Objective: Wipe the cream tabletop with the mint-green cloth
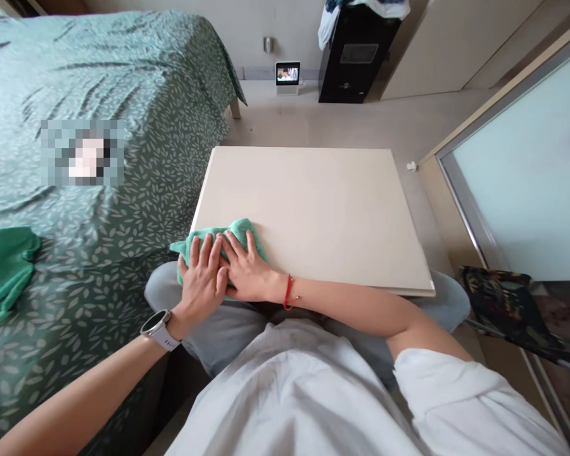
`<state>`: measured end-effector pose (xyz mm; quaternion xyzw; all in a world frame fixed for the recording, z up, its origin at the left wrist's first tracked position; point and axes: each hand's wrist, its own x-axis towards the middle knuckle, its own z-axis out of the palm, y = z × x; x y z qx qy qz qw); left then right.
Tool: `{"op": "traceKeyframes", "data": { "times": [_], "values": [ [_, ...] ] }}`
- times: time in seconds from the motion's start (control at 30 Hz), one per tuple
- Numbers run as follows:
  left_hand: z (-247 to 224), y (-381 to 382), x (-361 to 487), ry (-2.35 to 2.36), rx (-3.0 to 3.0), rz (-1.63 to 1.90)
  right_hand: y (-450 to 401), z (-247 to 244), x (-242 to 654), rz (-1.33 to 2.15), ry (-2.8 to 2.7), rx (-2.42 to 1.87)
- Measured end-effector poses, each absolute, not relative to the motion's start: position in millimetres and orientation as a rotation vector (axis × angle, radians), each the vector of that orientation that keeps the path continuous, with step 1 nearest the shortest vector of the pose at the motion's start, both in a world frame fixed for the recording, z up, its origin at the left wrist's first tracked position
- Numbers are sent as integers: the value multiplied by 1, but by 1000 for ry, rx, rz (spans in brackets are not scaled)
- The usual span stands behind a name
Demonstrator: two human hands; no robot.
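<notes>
A green cloth (pixel 241 229) lies bunched at the near left corner of a pale tabletop (pixel 308 202), partly over its edge. Flat on the cloth rests my left hand (pixel 202 272), fingers stretched forward. Beside it, touching its thumb side, my right hand (pixel 247 269) also presses down with fingers spread. A watch (pixel 159 328) sits on my left wrist and a red string bracelet (pixel 289 292) on my right. Both palms hide much of the cloth's middle.
On the left is a bed with a leaf-patterned green sheet (pixel 171 120), holding another green cloth (pixel 9 272) and a pixelated patch. A small screen (pixel 287 76) and a black cabinet (pixel 356 57) stand at the back. A frosted panel (pixel 522 158) is on the right.
</notes>
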<state>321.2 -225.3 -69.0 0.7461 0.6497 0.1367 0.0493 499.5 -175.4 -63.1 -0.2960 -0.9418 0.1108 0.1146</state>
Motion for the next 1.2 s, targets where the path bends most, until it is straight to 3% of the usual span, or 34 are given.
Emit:
{"op": "traceKeyframes", "data": {
  "times": [0.3, 0.7, 0.93, 1.2],
  "values": [
    [-46, -110, 357, 1815, 2251, 214, -89, -60, 525, 480, -2730, -1097],
    [-63, 94, 370, 1604, 2377, 420, 82, -61, 537, 413, -2590, -1428],
    [-60, 126, 377, 1653, 2347, 461, 117, -65, 534, 433, -2489, -1474],
    [-58, 94, 381, 1710, 2307, 392, 85, -58, 540, 449, -2493, -1470]
  ]
}}
